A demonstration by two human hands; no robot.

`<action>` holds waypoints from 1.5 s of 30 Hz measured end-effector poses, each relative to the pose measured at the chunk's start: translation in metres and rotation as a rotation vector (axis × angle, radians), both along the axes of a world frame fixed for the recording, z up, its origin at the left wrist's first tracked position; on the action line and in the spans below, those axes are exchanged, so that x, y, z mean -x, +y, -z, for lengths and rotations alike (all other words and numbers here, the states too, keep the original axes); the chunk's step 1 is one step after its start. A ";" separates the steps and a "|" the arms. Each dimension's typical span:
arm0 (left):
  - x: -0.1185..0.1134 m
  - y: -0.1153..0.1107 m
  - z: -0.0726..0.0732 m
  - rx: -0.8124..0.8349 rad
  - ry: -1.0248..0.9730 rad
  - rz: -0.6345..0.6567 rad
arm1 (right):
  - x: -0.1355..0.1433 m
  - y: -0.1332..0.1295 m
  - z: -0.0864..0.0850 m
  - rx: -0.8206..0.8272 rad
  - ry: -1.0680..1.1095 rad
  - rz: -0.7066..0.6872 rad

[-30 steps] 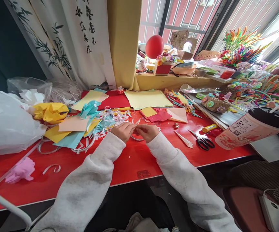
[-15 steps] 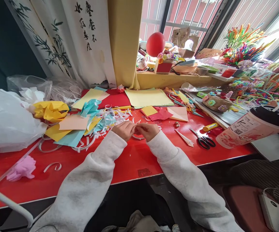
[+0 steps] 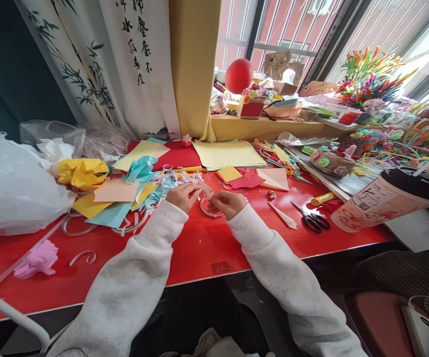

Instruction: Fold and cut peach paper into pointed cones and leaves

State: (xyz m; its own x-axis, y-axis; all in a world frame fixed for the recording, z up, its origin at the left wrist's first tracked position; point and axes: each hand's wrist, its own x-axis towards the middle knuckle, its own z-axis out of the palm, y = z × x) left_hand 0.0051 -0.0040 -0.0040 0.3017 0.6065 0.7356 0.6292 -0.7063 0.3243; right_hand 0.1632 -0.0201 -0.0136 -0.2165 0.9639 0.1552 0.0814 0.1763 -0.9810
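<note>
Over the red table, my right hand (image 3: 229, 204) pinches the lower end of a small pale pink paper piece (image 3: 206, 189). My left hand (image 3: 184, 197) has thumb and forefinger close together at the paper's left edge; the exact contact is too small to make out. Under the paper, a pale ring (image 3: 210, 214) lies on the table, partly covered by my right hand. Beyond my hands are a yellow paper square (image 3: 229, 173) and red paper (image 3: 247, 179). Paper shreds (image 3: 165, 181) lie behind my left hand.
Black-handled scissors (image 3: 313, 220), a folded paper cone (image 3: 283, 216) and a yellow glue stick (image 3: 322, 199) lie to the right, near a large drink cup (image 3: 381, 203). A white plastic bag (image 3: 17, 183) and pink crumpled paper (image 3: 37, 259) are at the left.
My hands have moved a little apart, with my left hand shifting left. The pale pink paper piece and the ring below now show between them. The view has tilted slightly upward.
</note>
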 end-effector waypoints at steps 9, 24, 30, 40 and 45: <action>-0.002 -0.003 0.004 -0.018 0.077 0.166 | 0.003 0.003 0.007 -0.155 -0.038 0.043; 0.000 -0.005 0.002 0.044 0.090 0.173 | 0.000 -0.002 -0.004 -0.126 -0.156 -0.012; 0.004 -0.001 -0.005 0.068 0.045 -0.051 | -0.002 -0.003 -0.007 -0.064 -0.149 0.028; 0.043 0.012 -0.018 -0.075 -0.090 -0.798 | -0.006 0.007 -0.002 0.086 -0.196 0.082; 0.054 0.013 -0.021 0.002 -0.073 -0.980 | -0.028 -0.036 0.007 0.067 -0.128 0.197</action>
State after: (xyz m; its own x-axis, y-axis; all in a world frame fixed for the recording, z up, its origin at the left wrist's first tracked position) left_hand -0.0489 0.0094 0.0168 -0.3824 0.5649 0.7312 0.9146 0.1186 0.3867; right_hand 0.1913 -0.0558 -0.0207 -0.0371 0.9967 0.0726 0.2322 0.0793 -0.9694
